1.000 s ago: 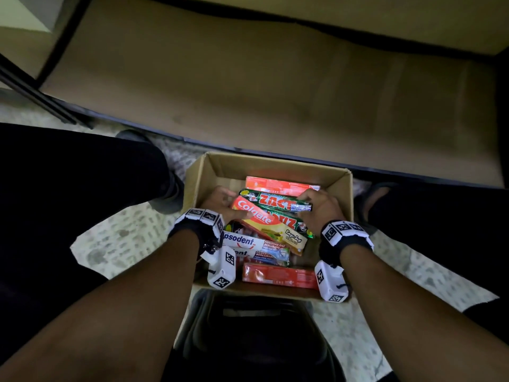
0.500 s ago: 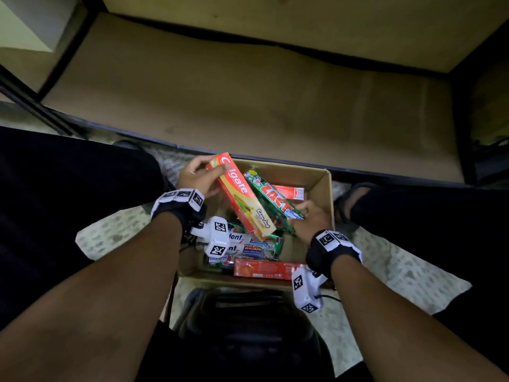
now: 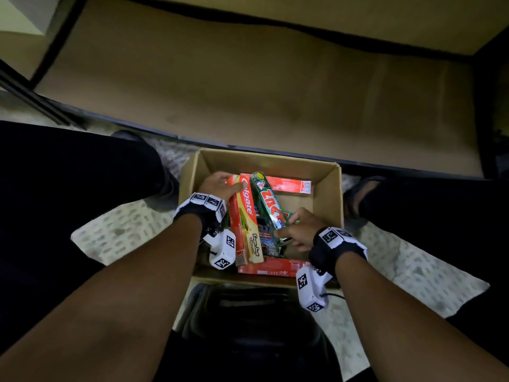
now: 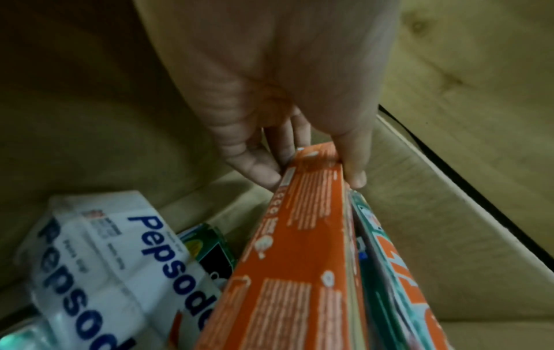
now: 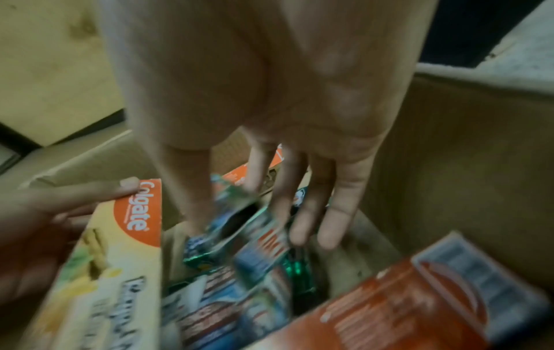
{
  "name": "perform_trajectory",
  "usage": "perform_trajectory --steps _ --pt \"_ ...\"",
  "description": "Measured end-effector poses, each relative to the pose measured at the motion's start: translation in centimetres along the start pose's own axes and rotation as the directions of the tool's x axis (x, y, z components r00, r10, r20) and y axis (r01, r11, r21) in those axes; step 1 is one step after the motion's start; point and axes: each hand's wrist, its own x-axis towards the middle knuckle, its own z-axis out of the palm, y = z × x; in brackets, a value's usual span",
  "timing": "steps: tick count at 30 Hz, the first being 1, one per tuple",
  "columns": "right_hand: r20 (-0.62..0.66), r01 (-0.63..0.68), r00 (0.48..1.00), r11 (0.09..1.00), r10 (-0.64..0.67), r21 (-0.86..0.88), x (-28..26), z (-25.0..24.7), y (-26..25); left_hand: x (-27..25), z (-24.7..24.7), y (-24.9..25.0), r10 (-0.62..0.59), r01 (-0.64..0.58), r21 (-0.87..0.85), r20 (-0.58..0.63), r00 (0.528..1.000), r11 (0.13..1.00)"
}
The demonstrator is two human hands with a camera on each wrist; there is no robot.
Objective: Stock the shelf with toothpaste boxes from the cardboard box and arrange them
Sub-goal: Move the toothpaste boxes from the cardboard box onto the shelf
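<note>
An open cardboard box [image 3: 275, 159] sits on the floor before a low brown shelf [image 3: 248, 92] that holds nothing. My left hand [image 3: 220, 186] pinches the far end of a red-and-yellow Colgate box [image 3: 248, 216], thumb on top, as the left wrist view shows [image 4: 315, 175]. Beside it my right hand [image 3: 294, 230] grips the near end of a green Zact box [image 3: 268, 199] between thumb and fingers. Both boxes are tilted up above the pile, side by side. A white Pepsodent box [image 4: 105, 260] lies underneath.
Red toothpaste boxes lie at the front [image 3: 272, 268] and back [image 3: 289, 186] of the carton. Legs in dark trousers flank it left [image 3: 68, 188] and right [image 3: 427, 216]. A dark bag [image 3: 248, 312] sits just below the carton, on a patterned floor [image 3: 124, 230].
Both hands have raised the Colgate and the green box off the pile. The two boxes have swung from slanting across the carton to lying lengthwise, side by side.
</note>
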Motion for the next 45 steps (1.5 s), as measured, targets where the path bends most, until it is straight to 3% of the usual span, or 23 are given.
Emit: perform_trajectory --steps 4,6,9,13,19,29,37,45 --pt "0.009 0.023 1.0 1.0 -0.023 0.006 1.1 -0.6 -0.4 -0.1 0.3 -0.6 -0.141 0.152 -0.111 0.097 0.985 0.982" --pt "-0.017 0.055 0.998 0.996 -0.054 0.064 1.8 -0.4 -1.0 -0.5 0.1 -0.5 -0.231 0.262 -0.152 0.196 0.953 0.953" --pt "0.058 0.027 0.997 0.972 -0.042 0.232 2.6 0.3 -1.8 -0.8 -0.6 -0.7 -0.271 0.359 -0.209 0.358 0.894 0.91" --pt "0.135 -0.003 0.99 0.942 -0.045 0.337 2.8 0.5 -2.0 -1.1 -1.0 -1.6 -0.283 0.42 -0.2 0.487 0.826 0.885" --pt "0.112 -0.008 0.993 0.923 -0.037 0.384 3.6 0.5 -1.4 -1.3 -0.4 -2.7 -0.267 0.371 -0.11 0.515 0.815 0.922" --pt "0.094 -0.003 0.995 0.903 -0.042 0.429 4.1 0.6 -0.8 -2.6 1.2 -2.8 -0.276 0.368 -0.124 0.457 0.846 0.922" --pt "0.058 0.001 0.998 0.866 -0.034 0.499 4.0 0.7 0.0 -3.2 0.8 -1.7 -0.219 0.275 -0.116 0.357 0.908 0.954" --pt "0.03 0.064 0.995 0.834 -0.096 0.549 0.8 -0.5 -0.6 -5.4 -0.2 0.2 -0.131 0.177 -0.112 0.334 0.934 0.978"
